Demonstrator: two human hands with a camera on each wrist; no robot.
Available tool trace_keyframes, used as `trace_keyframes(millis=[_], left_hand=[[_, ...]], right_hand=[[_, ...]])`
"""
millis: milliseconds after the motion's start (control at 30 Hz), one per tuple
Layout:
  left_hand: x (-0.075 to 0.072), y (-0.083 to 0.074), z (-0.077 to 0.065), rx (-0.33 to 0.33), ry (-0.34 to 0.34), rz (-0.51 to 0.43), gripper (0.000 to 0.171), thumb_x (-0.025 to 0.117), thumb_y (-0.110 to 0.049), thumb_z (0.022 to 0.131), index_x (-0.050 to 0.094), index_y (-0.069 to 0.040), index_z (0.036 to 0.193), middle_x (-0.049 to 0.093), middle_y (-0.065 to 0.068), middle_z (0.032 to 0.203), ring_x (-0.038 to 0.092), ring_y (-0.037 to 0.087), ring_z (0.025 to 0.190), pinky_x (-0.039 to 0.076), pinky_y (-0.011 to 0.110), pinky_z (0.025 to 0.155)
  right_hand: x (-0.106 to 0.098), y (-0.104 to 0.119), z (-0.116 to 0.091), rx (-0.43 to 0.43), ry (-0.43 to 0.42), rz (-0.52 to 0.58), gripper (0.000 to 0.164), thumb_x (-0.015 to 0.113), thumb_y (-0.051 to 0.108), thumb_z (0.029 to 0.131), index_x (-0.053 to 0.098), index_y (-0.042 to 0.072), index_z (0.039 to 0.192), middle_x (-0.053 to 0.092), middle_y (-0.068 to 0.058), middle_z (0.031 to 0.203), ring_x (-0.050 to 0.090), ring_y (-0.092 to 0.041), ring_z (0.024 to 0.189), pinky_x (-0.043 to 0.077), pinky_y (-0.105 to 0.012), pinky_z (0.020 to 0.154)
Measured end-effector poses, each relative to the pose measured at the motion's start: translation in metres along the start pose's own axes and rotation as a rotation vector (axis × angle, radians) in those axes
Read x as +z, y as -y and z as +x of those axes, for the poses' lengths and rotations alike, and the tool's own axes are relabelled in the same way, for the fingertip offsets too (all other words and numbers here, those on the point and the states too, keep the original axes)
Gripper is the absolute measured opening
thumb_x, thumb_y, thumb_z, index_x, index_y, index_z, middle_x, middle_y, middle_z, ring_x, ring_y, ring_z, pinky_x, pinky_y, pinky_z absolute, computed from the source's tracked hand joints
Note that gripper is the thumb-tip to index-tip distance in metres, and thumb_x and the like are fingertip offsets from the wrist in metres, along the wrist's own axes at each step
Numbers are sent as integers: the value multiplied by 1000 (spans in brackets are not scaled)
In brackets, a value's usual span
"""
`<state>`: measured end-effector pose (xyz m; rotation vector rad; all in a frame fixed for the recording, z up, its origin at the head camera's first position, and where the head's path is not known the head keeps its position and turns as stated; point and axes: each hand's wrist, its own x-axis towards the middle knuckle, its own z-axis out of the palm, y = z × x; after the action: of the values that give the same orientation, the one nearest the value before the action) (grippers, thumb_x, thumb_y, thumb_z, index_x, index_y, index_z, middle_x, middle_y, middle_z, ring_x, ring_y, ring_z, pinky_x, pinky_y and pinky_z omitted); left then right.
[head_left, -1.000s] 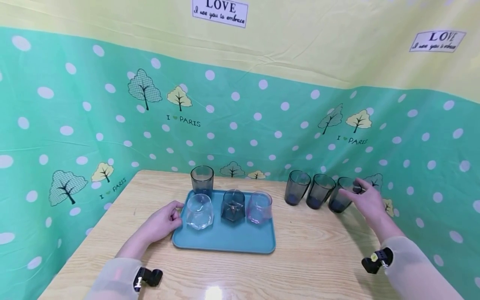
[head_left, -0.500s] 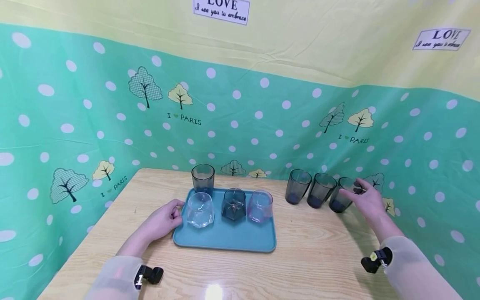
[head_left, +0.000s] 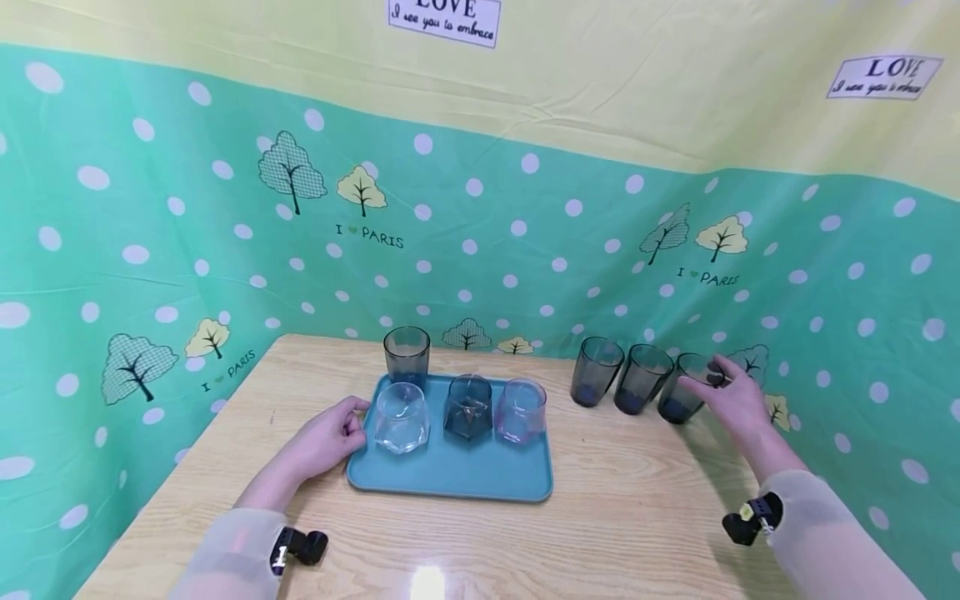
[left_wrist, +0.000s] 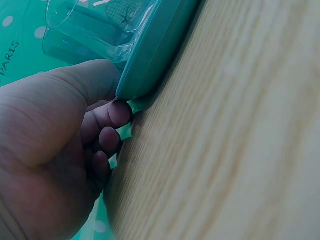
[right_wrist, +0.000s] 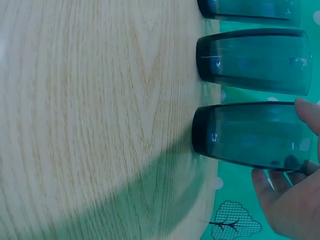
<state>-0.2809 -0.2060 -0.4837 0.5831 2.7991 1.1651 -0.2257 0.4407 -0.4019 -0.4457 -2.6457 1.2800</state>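
My left hand [head_left: 322, 442] pinches the left edge of a blue tray [head_left: 450, 479]; in the left wrist view the thumb lies on the rim and the other fingers curl below it. On the tray stand a clear faceted glass [head_left: 401, 427], a dark faceted glass [head_left: 468, 412] and a pinkish glass [head_left: 521, 417]. At the far right, my right hand [head_left: 738, 402] holds a tall grey drinking glass [right_wrist: 255, 135] near its rim, thumb on one side and fingers on the other. That glass is upright, its base at the tabletop.
Two matching tall glasses, a middle one [head_left: 643, 381] and a left one [head_left: 596, 375], stand left of the held glass. Another tall grey glass [head_left: 407, 354] is at the tray's back left corner. A patterned green and yellow cloth [head_left: 480, 208] hangs behind the wooden table [head_left: 600, 517].
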Motion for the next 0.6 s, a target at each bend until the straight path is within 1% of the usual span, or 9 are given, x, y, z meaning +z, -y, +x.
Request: trace_keyframes(millis=[100,200,333,467,600], left_hand=[[0,-1,0,3,1,0,52,72,-2,94,59,8,143,59,-2,83,57,16,77,49,35,78],[0,0,0,-2,8,-7,53,72,-2,94,58,8,144,59,-1,83,57,16,77,49,35,78],[1,1,0,-9,23,-12,58,73,-3,95,56,9,149,58,-1,84,56,17,76,48,34,77],[0,2,1,-1,34,4,64,74,-5,95,53,10,153,58,-1,86,56,16,77,47,34,76],[-2,2,1,9,41,19,66,75,-7,95,52,11,154,58,-2,87,55,15,77,47,34,75]], right_hand=[[0,0,-1,-9,-1,2,112,76,51,103,4,6,177,18,-32,177,26,-61,155,32,-73,120],[-1,2,-4,-2,1,8,115,78,50,102,1,9,177,9,-31,179,18,-63,158,27,-75,120],[-4,6,-10,6,1,14,119,79,51,101,-3,10,177,0,-30,180,7,-62,160,20,-76,122],[-8,11,-12,-13,-33,20,117,77,51,103,-4,7,176,2,-29,180,7,-59,162,19,-74,124],[-10,23,-13,-57,-100,25,114,74,53,104,-1,9,177,7,-24,181,11,-54,163,21,-72,125]])
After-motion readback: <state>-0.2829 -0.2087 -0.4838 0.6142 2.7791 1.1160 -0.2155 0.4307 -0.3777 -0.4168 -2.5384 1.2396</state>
